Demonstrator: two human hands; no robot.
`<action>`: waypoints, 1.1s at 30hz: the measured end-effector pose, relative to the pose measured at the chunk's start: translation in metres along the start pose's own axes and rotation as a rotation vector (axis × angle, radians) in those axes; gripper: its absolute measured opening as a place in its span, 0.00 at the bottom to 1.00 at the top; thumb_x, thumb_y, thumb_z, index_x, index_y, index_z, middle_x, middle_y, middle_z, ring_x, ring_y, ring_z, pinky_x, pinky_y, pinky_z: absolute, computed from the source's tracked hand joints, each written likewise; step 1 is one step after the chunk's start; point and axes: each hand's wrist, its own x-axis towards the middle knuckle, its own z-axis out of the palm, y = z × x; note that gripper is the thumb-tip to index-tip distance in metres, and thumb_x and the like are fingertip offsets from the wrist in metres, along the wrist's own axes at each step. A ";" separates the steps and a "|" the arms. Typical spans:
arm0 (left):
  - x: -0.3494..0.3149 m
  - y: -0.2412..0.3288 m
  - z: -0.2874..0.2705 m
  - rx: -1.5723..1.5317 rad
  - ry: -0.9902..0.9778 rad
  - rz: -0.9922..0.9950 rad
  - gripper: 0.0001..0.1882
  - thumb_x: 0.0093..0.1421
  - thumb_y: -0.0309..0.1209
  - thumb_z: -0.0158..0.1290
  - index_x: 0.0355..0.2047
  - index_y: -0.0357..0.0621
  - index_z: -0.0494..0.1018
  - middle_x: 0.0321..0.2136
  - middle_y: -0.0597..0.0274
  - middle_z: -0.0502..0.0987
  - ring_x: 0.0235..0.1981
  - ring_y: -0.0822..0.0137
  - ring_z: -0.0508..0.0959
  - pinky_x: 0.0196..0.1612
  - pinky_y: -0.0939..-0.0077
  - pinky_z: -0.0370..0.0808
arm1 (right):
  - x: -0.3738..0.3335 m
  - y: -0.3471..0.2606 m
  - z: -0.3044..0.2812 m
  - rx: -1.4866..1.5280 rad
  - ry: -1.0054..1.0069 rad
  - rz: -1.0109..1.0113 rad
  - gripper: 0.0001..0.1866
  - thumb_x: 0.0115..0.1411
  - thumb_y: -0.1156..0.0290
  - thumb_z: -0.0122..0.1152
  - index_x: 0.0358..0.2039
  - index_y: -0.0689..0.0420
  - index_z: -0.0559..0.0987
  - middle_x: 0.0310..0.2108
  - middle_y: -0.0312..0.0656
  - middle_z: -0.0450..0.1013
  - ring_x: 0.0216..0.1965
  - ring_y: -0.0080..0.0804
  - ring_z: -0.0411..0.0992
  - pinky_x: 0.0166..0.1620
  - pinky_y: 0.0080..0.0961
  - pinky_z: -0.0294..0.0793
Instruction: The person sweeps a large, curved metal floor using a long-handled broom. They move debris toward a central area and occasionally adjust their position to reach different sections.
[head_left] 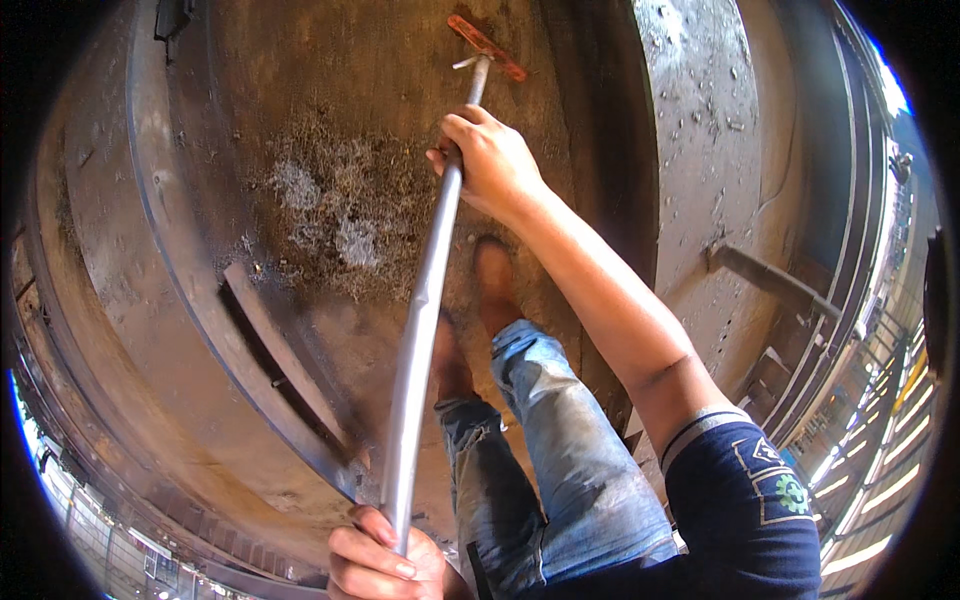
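Note:
A long-handled scraper [425, 290] slants away from me, with a silvery metal pole and a narrow, rusty red crosspiece [487, 48] at its far end. My left hand [385, 560] is wrapped round the near end of the pole, low in the view. Farther up, my right hand [490, 160] grips the same pole a short way below the crosspiece, its arm stretched forward. The crosspiece appears to rest on the brown floor [380, 50]. To the left of the pole lies a scatter of brown and grey shreds [330, 200].
My feet [493, 270] stand on the floor between the debris and a raised ledge [700, 110] strewn with small bits on the right. A curved metal edge [165, 230] runs along the left, beside a narrow bar [285, 355]. Another bar [775, 280] juts out at right.

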 end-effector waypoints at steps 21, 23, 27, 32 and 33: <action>-0.040 -0.166 0.128 0.400 -1.975 -0.070 0.26 0.53 0.56 0.59 0.22 0.43 0.78 0.24 0.57 0.81 0.32 0.56 0.82 0.44 0.62 0.78 | -0.018 0.068 -0.003 0.519 -0.414 0.876 0.28 0.71 0.60 0.55 0.66 0.61 0.68 0.40 0.54 0.79 0.37 0.38 0.79 0.43 0.40 0.77; -0.044 -0.157 0.117 0.402 -1.764 -0.088 0.22 0.54 0.52 0.61 0.26 0.43 0.80 0.35 0.55 0.83 0.42 0.58 0.82 0.54 0.59 0.75 | 0.004 0.053 -0.020 0.572 -0.343 0.884 0.26 0.71 0.59 0.54 0.63 0.62 0.70 0.39 0.55 0.80 0.39 0.41 0.80 0.44 0.41 0.77; -0.011 -0.142 0.120 0.579 -1.344 0.053 0.17 0.52 0.46 0.65 0.31 0.45 0.81 0.46 0.55 0.81 0.52 0.56 0.79 0.62 0.51 0.70 | 0.063 0.102 -0.011 0.576 -0.157 0.847 0.26 0.73 0.54 0.51 0.59 0.63 0.74 0.40 0.58 0.80 0.42 0.48 0.81 0.48 0.44 0.77; 0.026 -0.165 0.103 0.683 -0.892 -0.213 0.13 0.50 0.34 0.68 0.33 0.44 0.79 0.45 0.54 0.80 0.50 0.54 0.79 0.57 0.54 0.72 | 0.115 0.201 -0.010 0.311 0.066 0.867 0.22 0.72 0.53 0.52 0.50 0.61 0.77 0.28 0.49 0.77 0.28 0.40 0.78 0.34 0.41 0.76; 0.026 -0.171 0.098 0.627 -0.711 -0.347 0.13 0.52 0.33 0.67 0.36 0.44 0.79 0.44 0.52 0.79 0.49 0.53 0.79 0.57 0.58 0.72 | 0.105 0.217 -0.008 0.381 0.089 0.939 0.22 0.72 0.53 0.52 0.49 0.60 0.77 0.25 0.46 0.76 0.24 0.37 0.76 0.31 0.40 0.75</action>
